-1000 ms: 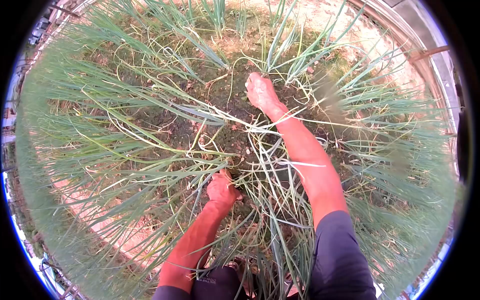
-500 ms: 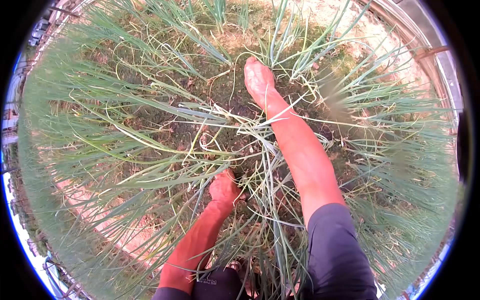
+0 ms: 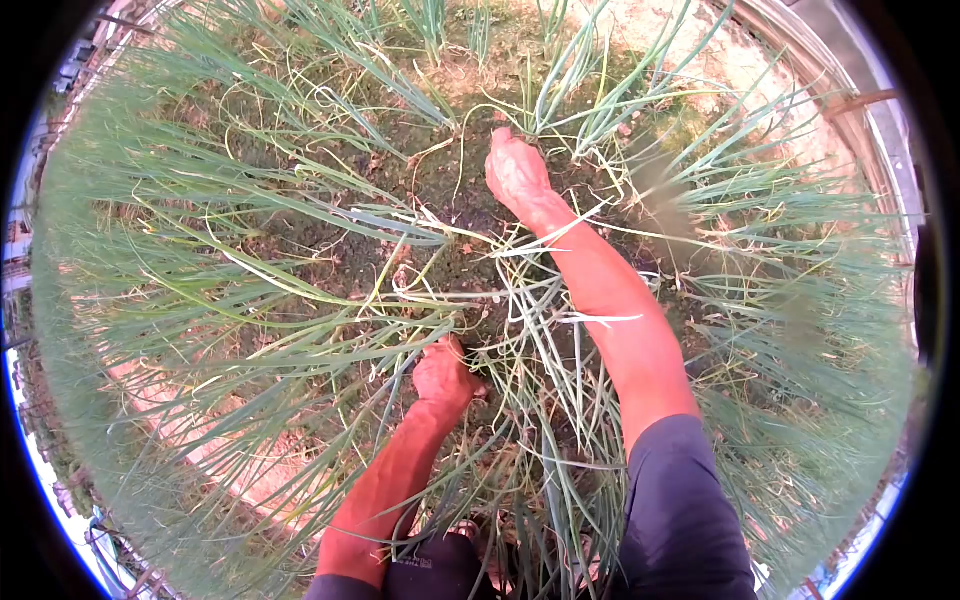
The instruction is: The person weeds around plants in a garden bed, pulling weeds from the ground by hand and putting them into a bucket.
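My left hand (image 3: 444,374) is closed low among the plants, at the side of a loose bunch of green onions (image 3: 553,455). Pale stalk ends of the bunch fan out towards my right forearm, and its leaves trail down to my legs. The inside of the left grip is partly hidden by leaves. Farther out, my right hand (image 3: 517,172) is closed, its fingers down near the soil beside the base of a standing green onion clump (image 3: 560,95). What its fingertips hold, if anything, is hidden.
Rows of green onions (image 3: 170,240) lean in from the left, and more (image 3: 800,310) stand on the right. Dark soil (image 3: 440,180) shows between them. A sandy strip (image 3: 235,450) runs at lower left. A pale border (image 3: 850,60) curves along the upper right.
My right hand has drawn back slightly towards me. The pale stalk ends beside my right forearm have shifted and spread. My left hand has hardly moved.
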A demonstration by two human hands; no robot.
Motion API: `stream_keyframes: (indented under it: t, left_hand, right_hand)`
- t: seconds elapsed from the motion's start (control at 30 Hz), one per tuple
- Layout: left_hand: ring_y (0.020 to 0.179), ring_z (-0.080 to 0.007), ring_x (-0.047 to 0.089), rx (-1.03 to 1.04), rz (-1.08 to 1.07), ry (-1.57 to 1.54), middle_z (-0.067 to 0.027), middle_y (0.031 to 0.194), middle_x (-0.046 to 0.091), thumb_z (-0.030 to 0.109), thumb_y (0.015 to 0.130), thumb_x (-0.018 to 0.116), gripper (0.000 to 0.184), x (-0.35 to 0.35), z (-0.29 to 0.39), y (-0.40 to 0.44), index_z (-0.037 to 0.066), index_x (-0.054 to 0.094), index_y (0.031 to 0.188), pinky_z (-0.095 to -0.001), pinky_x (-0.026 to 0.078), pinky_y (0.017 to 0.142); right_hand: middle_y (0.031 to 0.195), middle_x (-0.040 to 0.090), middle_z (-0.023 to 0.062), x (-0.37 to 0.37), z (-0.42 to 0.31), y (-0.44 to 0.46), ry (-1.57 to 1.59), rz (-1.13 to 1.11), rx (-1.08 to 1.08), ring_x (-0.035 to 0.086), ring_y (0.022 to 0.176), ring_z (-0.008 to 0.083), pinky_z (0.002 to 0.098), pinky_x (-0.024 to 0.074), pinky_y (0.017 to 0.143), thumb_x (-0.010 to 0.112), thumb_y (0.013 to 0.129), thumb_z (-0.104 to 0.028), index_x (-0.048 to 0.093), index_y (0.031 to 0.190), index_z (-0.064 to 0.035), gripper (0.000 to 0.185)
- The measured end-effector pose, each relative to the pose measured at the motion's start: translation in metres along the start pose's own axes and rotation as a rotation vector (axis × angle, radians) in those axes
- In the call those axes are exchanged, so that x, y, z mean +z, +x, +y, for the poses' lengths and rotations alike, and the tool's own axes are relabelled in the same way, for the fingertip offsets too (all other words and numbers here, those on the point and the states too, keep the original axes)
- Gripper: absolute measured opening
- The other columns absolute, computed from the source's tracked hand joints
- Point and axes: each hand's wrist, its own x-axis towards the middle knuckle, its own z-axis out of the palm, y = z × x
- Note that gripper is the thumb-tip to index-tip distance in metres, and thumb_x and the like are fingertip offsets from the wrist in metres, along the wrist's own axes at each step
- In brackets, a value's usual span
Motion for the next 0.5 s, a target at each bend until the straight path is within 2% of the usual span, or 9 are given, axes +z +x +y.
stream_keyframes:
  t: [0.03, 0.13, 0.2, 0.3, 0.33, 0.4, 0.43, 0.47, 0.5]
  left_hand:
    - [0.098, -0.0341, 0.063, -0.001, -0.016, 0.036, -0.0207, 0.107, 0.059, 0.034, 0.051, 0.090, 0.089, 0.001, -0.002, 0.002, 0.001, 0.044, 0.119, -0.0409, 0.054, 0.079]
    - [0.099, -0.0305, 0.064, -0.046, -0.072, 0.088, -0.0173, 0.113, 0.059, 0.040, 0.053, 0.091, 0.095, -0.006, 0.006, 0.000, 0.001, 0.044, 0.126, -0.0384, 0.054, 0.084]
    - [0.097, -0.0304, 0.064, -0.056, -0.074, 0.071, -0.0179, 0.114, 0.059, 0.041, 0.053, 0.091, 0.097, -0.008, 0.007, 0.001, 0.000, 0.042, 0.126, -0.0385, 0.054, 0.083]
    - [0.095, -0.0306, 0.065, -0.054, -0.113, 0.069, -0.0205, 0.115, 0.058, 0.038, 0.053, 0.092, 0.101, -0.006, 0.002, 0.002, -0.001, 0.038, 0.129, -0.0387, 0.055, 0.081]
    - [0.095, -0.0307, 0.065, -0.051, -0.126, 0.068, -0.0213, 0.116, 0.058, 0.038, 0.053, 0.092, 0.102, -0.003, 0.001, 0.004, -0.001, 0.037, 0.130, -0.0387, 0.055, 0.081]
    - [0.097, -0.0319, 0.065, -0.020, -0.077, 0.063, -0.0208, 0.116, 0.059, 0.034, 0.052, 0.092, 0.101, 0.000, -0.002, 0.004, 0.000, 0.039, 0.131, -0.0396, 0.055, 0.079]
    - [0.097, -0.0323, 0.065, 0.003, -0.056, 0.070, -0.0203, 0.116, 0.060, 0.033, 0.052, 0.092, 0.100, -0.001, -0.002, 0.003, 0.001, 0.041, 0.131, -0.0399, 0.055, 0.078]
    - [0.097, -0.0327, 0.065, 0.024, -0.040, 0.078, -0.0197, 0.115, 0.061, 0.032, 0.052, 0.092, 0.099, -0.002, -0.001, 0.002, 0.001, 0.042, 0.131, -0.0402, 0.055, 0.077]
    - [0.098, -0.0332, 0.064, -0.010, -0.051, 0.051, -0.0171, 0.110, 0.063, 0.030, 0.053, 0.092, 0.092, -0.009, 0.004, 0.000, 0.002, 0.046, 0.128, -0.0413, 0.053, 0.080]
  right_hand:
    - [0.065, 0.062, 0.0237, 0.015, 0.004, -0.015, 0.427, 0.190, 0.148, 0.066, 0.063, 0.0375, 0.0447, 0.0530, 0.055, 0.059, 0.082, -0.011, 0.054, 0.088, 0.0029, 0.016]
    - [0.070, 0.062, 0.0258, 0.010, 0.015, -0.053, 0.776, 0.293, 0.351, 0.065, 0.069, 0.0425, 0.0481, 0.0514, 0.060, 0.054, 0.084, -0.012, 0.054, 0.085, 0.0014, 0.014]
    - [0.074, 0.064, 0.0239, -0.007, 0.023, -0.057, 0.832, 0.364, 0.510, 0.064, 0.075, 0.0432, 0.0485, 0.0509, 0.064, 0.051, 0.085, -0.013, 0.054, 0.083, -0.0005, 0.013]
    - [0.073, 0.063, 0.0233, -0.003, 0.042, -0.033, 0.694, 0.382, 0.489, 0.064, 0.072, 0.0430, 0.0483, 0.0503, 0.059, 0.049, 0.088, -0.009, 0.055, 0.083, 0.0007, 0.013]
    - [0.071, 0.063, 0.0231, -0.002, 0.048, -0.024, 0.417, 0.400, 0.408, 0.063, 0.069, 0.0429, 0.0486, 0.0502, 0.058, 0.049, 0.088, -0.008, 0.055, 0.083, 0.0010, 0.012]
    - [0.069, 0.062, 0.0235, 0.016, 0.066, -0.008, 0.267, 0.262, 0.373, 0.063, 0.066, 0.0429, 0.0494, 0.0505, 0.057, 0.053, 0.085, -0.007, 0.057, 0.083, 0.0012, 0.010]
    - [0.070, 0.061, 0.0236, 0.022, 0.081, -0.002, 0.235, 0.234, 0.251, 0.063, 0.068, 0.0420, 0.0479, 0.0499, 0.056, 0.058, 0.081, -0.006, 0.059, 0.083, 0.0012, 0.008]
    - [0.070, 0.062, 0.0221, 0.022, 0.082, 0.010, 0.432, 0.250, 0.383, 0.063, 0.067, 0.0410, 0.0464, 0.0489, 0.054, 0.060, 0.079, -0.006, 0.060, 0.083, -0.0003, 0.007]
    - [0.077, 0.064, 0.0231, 0.015, 0.083, 0.019, 0.503, 0.220, 0.420, 0.066, 0.076, 0.0378, 0.0456, 0.0514, 0.061, 0.058, 0.082, -0.013, 0.059, 0.083, 0.0024, 0.015]
